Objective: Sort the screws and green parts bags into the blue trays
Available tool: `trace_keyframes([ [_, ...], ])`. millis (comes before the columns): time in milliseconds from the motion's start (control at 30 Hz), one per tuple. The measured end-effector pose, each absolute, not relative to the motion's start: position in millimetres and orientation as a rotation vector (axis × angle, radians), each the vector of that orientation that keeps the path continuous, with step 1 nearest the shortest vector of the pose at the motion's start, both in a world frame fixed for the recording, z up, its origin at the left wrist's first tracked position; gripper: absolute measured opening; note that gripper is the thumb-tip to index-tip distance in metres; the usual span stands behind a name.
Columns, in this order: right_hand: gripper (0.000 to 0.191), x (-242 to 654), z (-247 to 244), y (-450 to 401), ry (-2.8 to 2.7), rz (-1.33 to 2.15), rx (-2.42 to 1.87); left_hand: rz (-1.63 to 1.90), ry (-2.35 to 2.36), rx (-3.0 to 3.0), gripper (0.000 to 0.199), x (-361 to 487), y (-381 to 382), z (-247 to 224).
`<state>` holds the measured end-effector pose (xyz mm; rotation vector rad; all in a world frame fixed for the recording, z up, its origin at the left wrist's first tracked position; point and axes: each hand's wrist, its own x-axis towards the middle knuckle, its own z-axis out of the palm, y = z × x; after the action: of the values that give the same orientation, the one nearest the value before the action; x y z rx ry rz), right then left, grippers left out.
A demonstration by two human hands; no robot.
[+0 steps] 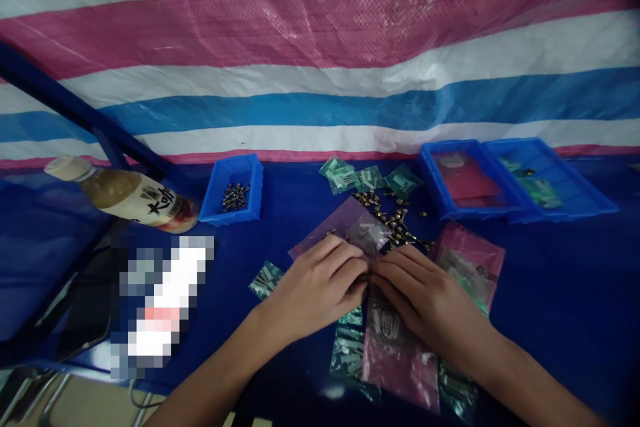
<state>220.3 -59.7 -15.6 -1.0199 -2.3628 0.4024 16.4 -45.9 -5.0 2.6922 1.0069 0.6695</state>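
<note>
My left hand [323, 280] and my right hand [430, 300] meet over the blue table, with fingers closed and fingertips nearly touching. Between them they pinch the upper end of a pink plastic bag [405, 373], which hangs toward me and shows small pale parts inside. The exact grip is hidden by my fingers. Beyond my left hand lies a purplish plastic bag [330, 223] with clear packets on it. Another pink bag [487, 253] sits past my right hand. Small green packets [347, 347] lie beneath and around my hands. Loose brass-coloured screws [397, 223] are scattered just beyond my fingers.
A blue bin [233, 190] holds dark screws. Two more blue bins [565, 180] at the back right hold a pink bag and green packets. More green packets [343, 173] lie at the back. A drink bottle [125, 193] leans at the left, near a blurred-out device [165, 307].
</note>
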Motion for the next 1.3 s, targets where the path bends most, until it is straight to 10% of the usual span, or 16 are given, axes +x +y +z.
trace_keyframes([
  [733,0.012,219.1,-4.1,-63.5,-2.121,0.72,-0.936,0.678,0.939,2.422,0.003,14.9,-46.9,-3.0],
  [1300,0.029,231.3,-17.7,-77.2,-2.419,-0.079,-0.628,0.568,1.0,2.196,0.031,18.8,-51.6,-2.8],
])
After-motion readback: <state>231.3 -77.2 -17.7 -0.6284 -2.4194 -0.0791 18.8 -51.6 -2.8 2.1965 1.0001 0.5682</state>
